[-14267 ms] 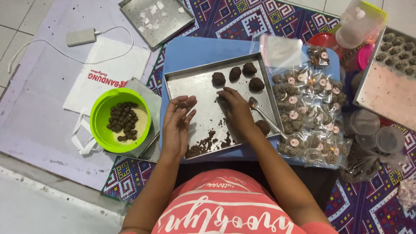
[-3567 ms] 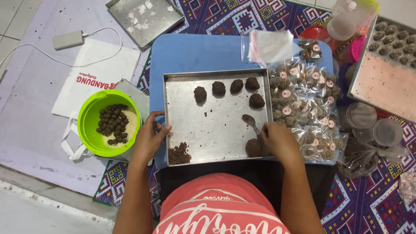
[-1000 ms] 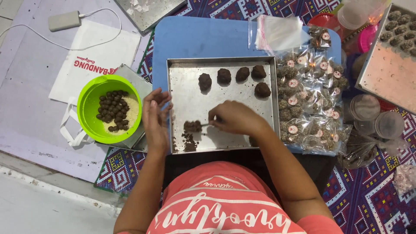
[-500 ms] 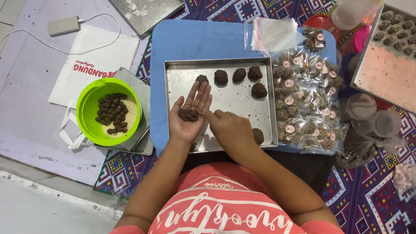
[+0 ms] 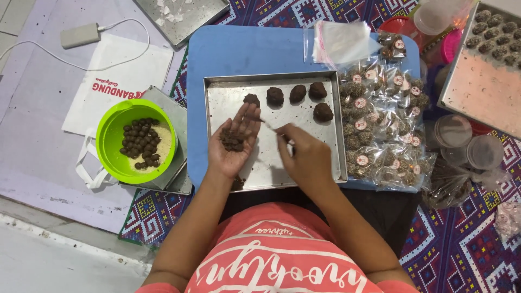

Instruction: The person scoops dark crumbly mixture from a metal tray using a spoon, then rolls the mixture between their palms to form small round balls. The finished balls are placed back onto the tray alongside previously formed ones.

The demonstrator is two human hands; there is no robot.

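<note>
Right hand (image 5: 308,157): over rectangular steel baking tray (image 5: 331,174), closed on thin metal spoon (image 5: 269,125).
Left hand (image 5: 234,142): over tray, open palm-up, cupping dark crumbly dough lump (image 5: 232,139).
Five dark dough balls (image 5: 297,93): tray's far edge.
Green plastic bowl (image 5: 108,135): left of tray.

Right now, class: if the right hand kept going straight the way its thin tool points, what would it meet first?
The right hand points its thin tool up and to the left. First in that line are the left hand's fingertips, beside the brown dough on that palm. Their relative height is unclear.
</note>
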